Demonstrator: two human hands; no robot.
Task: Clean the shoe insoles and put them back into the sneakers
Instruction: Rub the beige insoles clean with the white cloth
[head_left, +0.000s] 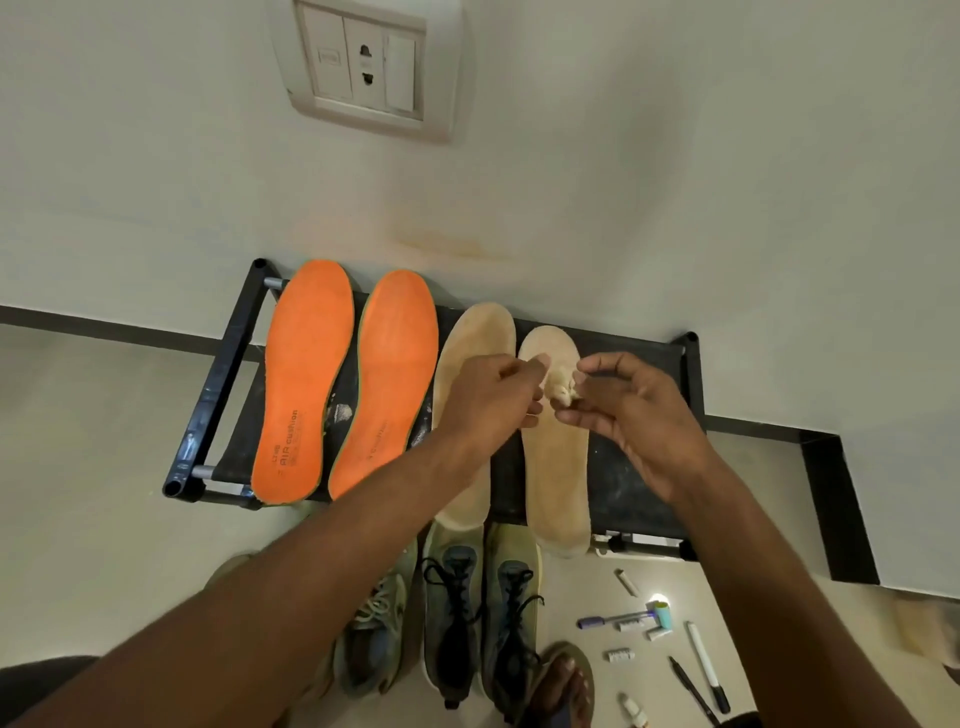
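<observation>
Together, both hands (558, 402) fingertip to fingertip above beige insole (556, 467).

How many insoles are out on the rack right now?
4, side by side on the black rack: two orange insoles on the left, two beige ones on the right, partly covered by the hands. None seem hidden.

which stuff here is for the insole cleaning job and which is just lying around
For the job:
- two orange insoles on the black rack
- two beige insoles
- small pale wad between left hand and right hand
- sneakers on the floor

Lying about:
- pens and markers
- small tubes and caps
- wall socket
</observation>
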